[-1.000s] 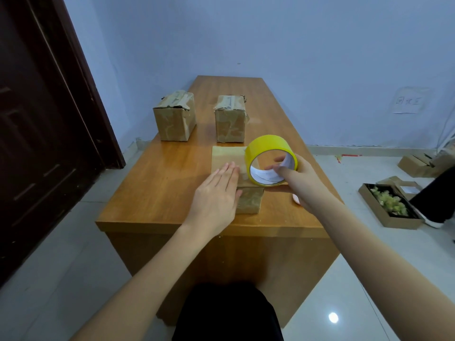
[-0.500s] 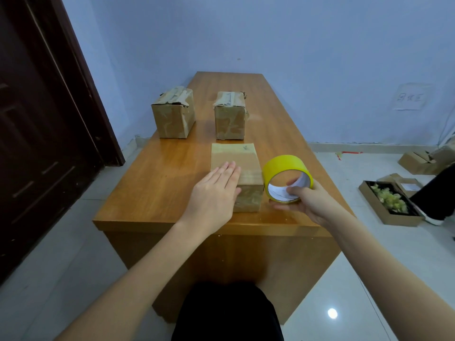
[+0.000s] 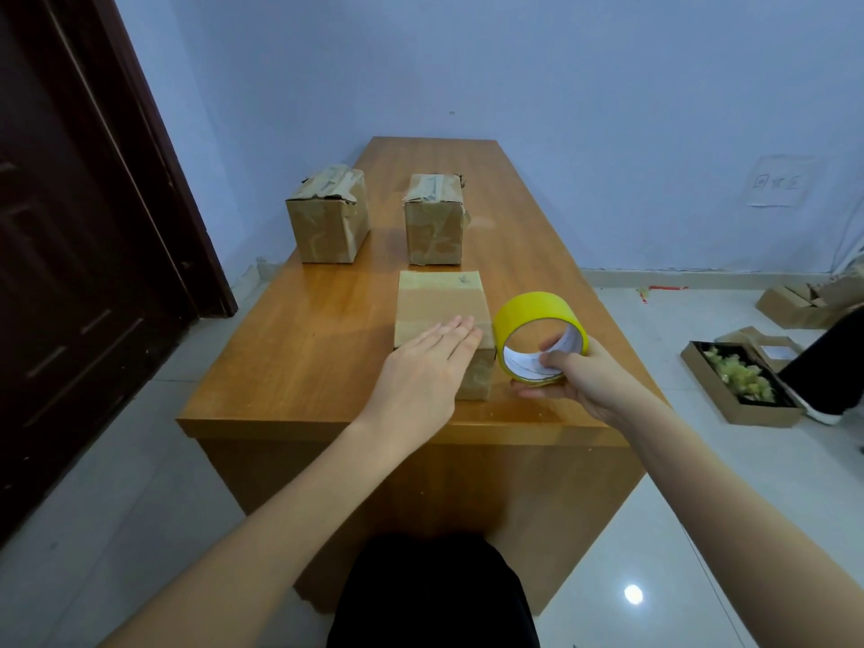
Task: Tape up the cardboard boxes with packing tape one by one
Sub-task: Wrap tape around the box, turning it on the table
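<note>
Near box point(image 3: 439, 307): closed cardboard box at the table's near edge, top sealed flat; contents not visible.
Left hand point(image 3: 423, 370): fingers straight and together, lying flat on the near box's top and near corner, pressing it.
Right hand point(image 3: 572, 378): curled around the tape, fingers through the core, thumb under the rim.
Tape point(image 3: 537, 336): yellow roll with a white core, standing on edge just right of the near box, low over the table; whether it touches the wood I cannot tell.
Left far box point(image 3: 327, 217): closed, standing upright on the table's far left part, with crumpled tape along its top seam; contents hidden.
Right far box point(image 3: 435, 222): closed, upright, beside the left far box and apart from it, directly behind the near box, tape strip along its top; contents hidden.
Table point(image 3: 304, 348): long wooden top, carrying all 3 boxes.
Tray point(image 3: 743, 390): open shallow cardboard box on the floor to the right, holding a heap of pale yellow-green scraps; what they are I cannot tell.
Floor boxes point(image 3: 804, 301): more cardboard by the right wall, flaps partly open, insides not visible.
Door point(image 3: 70, 250): dark wood, at left.
Notice point(image 3: 778, 182): paper sheet on the wall at right.
</note>
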